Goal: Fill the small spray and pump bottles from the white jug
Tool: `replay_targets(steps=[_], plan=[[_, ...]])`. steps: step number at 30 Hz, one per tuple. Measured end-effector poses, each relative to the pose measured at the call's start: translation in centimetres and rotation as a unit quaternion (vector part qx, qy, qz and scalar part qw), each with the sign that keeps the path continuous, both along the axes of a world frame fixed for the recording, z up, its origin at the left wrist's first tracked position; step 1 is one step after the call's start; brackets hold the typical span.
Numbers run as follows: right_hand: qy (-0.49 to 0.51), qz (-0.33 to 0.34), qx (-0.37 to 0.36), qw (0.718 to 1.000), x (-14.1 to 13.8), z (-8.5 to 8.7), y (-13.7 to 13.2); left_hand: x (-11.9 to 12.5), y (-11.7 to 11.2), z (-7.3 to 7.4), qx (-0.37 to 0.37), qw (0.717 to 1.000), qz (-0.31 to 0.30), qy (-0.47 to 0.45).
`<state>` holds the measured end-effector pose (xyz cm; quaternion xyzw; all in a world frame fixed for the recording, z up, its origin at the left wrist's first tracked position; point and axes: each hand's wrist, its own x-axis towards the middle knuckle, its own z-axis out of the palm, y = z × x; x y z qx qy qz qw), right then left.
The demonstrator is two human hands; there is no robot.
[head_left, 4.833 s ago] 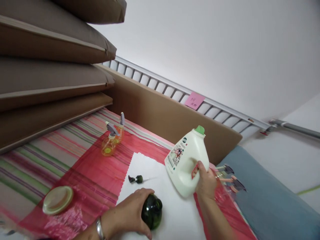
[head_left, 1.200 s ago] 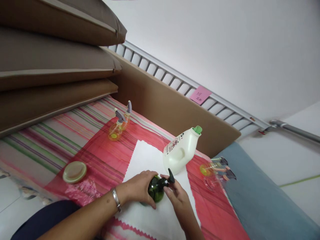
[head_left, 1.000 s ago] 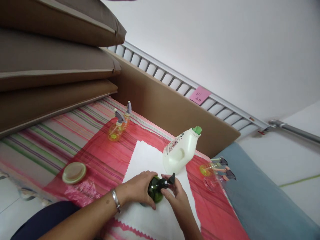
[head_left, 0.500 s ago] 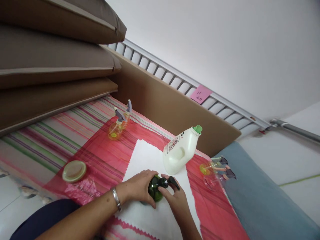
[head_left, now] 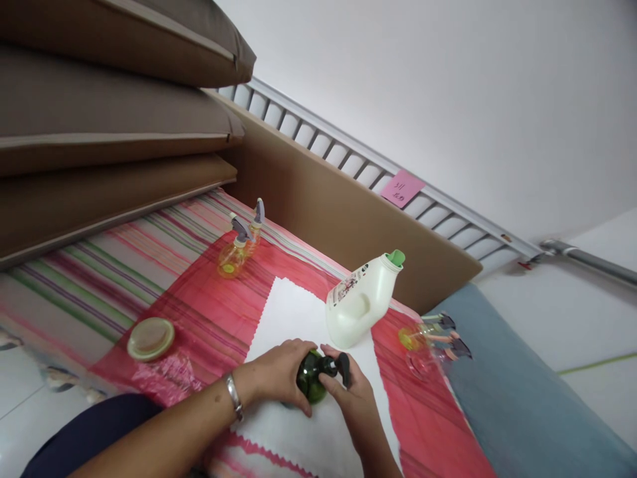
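Note:
A dark green round bottle [head_left: 309, 380] stands on a white cloth [head_left: 293, 318] laid over a red plastic sheet [head_left: 199, 312]. My left hand [head_left: 273, 377] is wrapped round the bottle's body. My right hand [head_left: 351, 395] pinches the black pump head [head_left: 338, 366] sitting on the bottle's neck, with the nozzle pointing down toward me. Just behind the bottle, a white jug with a green cap [head_left: 362, 299] stands on the cloth, touched by neither hand.
Two yellow spray bottles [head_left: 237, 243] stand at the sheet's far left corner. More spray bottles [head_left: 432, 332] lie at its right edge. A pale green lid [head_left: 150, 338] rests at the left. Brown cushions [head_left: 99, 119] are stacked at the left, a cardboard panel [head_left: 348, 226] behind.
The right hand has put down the white jug and taken up the pump head. Over the last second it has turned the pump head on the bottle's neck; the nozzle has swung round.

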<state>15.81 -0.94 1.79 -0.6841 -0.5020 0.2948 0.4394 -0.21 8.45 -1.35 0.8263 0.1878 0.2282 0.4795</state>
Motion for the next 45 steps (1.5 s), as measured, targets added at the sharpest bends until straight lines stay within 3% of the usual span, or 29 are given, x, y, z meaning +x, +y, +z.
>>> replay_targets(steps=[3, 6, 10, 15, 19, 23, 28, 32, 36, 40, 45], plan=[[-0.028, -0.019, 0.013, 0.999, -0.1, 0.3, 0.0, -0.1, -0.1, 0.1, -0.003, 1.0, 0.007, 0.018], [-0.023, 0.014, 0.012, 1.0, -0.3, 0.7, 0.1, 0.0, -0.1, 0.1, -0.005, 1.0, 0.011, 0.016], [-0.09, -0.03, -0.015, 0.995, -0.7, 1.1, 0.1, 0.0, -0.1, 0.0, 0.005, 1.0, 0.005, 0.005], [-0.087, 0.017, -0.021, 0.996, -0.6, 1.2, 0.0, 0.0, -0.1, 0.0, 0.006, 1.0, 0.008, 0.005], [-0.174, -0.049, -0.036, 0.983, -0.7, 1.0, 0.0, 0.1, -0.1, -0.2, 0.007, 1.0, 0.011, 0.008], [-0.121, 0.002, -0.001, 0.993, -0.7, 0.7, 0.0, 0.1, -0.1, -0.2, 0.006, 1.0, 0.007, 0.001], [-0.145, -0.037, -0.028, 0.988, -0.5, 0.7, 0.0, 0.1, 0.0, -0.3, 0.002, 1.0, 0.012, 0.005], [-0.092, 0.004, -0.004, 0.996, -0.4, 1.0, -0.1, 0.1, 0.0, -0.3, 0.002, 1.0, 0.006, 0.003], [-0.128, -0.049, -0.025, 0.99, -0.6, 1.4, -0.1, 0.1, 0.0, -0.2, -0.001, 1.0, 0.011, 0.014], [-0.08, -0.013, -0.008, 0.997, -0.9, 1.6, 0.0, 0.1, -0.1, -0.1, -0.003, 1.0, 0.008, 0.01], [-0.103, -0.078, -0.021, 0.991, -1.1, 1.4, 0.2, 0.0, -0.1, 0.0, -0.006, 1.0, 0.014, 0.011]])
